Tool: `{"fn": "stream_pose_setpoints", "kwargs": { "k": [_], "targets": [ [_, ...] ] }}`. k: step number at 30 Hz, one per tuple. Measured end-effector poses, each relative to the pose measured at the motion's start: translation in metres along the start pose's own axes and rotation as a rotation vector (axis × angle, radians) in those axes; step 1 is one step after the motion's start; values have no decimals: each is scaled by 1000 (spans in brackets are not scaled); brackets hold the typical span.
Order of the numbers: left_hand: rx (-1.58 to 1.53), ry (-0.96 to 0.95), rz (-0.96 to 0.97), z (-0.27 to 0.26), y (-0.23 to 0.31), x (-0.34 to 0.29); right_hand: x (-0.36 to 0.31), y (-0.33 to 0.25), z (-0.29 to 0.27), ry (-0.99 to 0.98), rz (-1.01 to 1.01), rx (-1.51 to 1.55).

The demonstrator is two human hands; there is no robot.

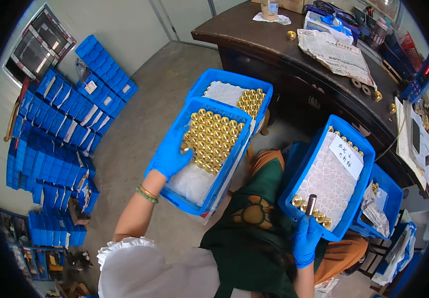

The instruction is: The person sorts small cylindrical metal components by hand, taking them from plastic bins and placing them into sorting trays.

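Note:
My left hand (171, 158), in a blue glove, reaches into the middle blue bin (180, 198). Its fingers are closed on a brass ring-shaped part (185, 146) at the left end of the rows. Brass parts (217, 134) stand upright in close rows there, with white sheeting (192, 183) over the near end. On the right, my gloved right hand (307, 241) grips a dark metal cylinder (311, 204), held upright. It is at the near edge of the right blue bin (368, 164), where several brass parts (320, 217) show beside a white sheet (323, 184).
Another blue bin (209, 74) of brass parts sits behind the middle one. A dark wooden desk (254, 35) with newspaper (336, 54) and loose brass parts fills the back right. Stacked blue bins (60, 134) line the left wall. One more bin (388, 193) stands far right.

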State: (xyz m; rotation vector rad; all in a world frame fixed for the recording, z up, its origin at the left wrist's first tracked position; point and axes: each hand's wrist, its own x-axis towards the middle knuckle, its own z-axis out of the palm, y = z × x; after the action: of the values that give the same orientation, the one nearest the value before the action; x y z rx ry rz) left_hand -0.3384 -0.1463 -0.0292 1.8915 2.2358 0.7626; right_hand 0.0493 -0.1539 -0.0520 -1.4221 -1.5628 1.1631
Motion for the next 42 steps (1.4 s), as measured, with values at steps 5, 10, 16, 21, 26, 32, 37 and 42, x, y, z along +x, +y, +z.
{"fn": "stream_pose_setpoints", "kwargs": {
  "k": [5,10,16,21,26,32,37,42],
  "targets": [
    [243,-300,-448,0,-32,-8,-2,7,2,20,9,5],
    [180,-51,-210,32,-78,-17,-8,8,1,76,21,66],
    [-113,-62,-193,22,13,8,-10,-27,-3,15,-99,-147],
    [-282,-284,576,72,146,23,-19,-29,7,-183,-247,-104],
    [-109,-472,1052,128,209,26,-34,-24,-10,-109,-254,-48],
    [274,-572,1086,151,220,40,-41,-23,-24,-18,-182,-46],
    [-484,-700,637,129,230,55,-36,-17,-35,-13,-192,-75],
    [-1431,-869,-81,87,276,37,-13,-35,-44,61,-264,-28]
  ]
}}
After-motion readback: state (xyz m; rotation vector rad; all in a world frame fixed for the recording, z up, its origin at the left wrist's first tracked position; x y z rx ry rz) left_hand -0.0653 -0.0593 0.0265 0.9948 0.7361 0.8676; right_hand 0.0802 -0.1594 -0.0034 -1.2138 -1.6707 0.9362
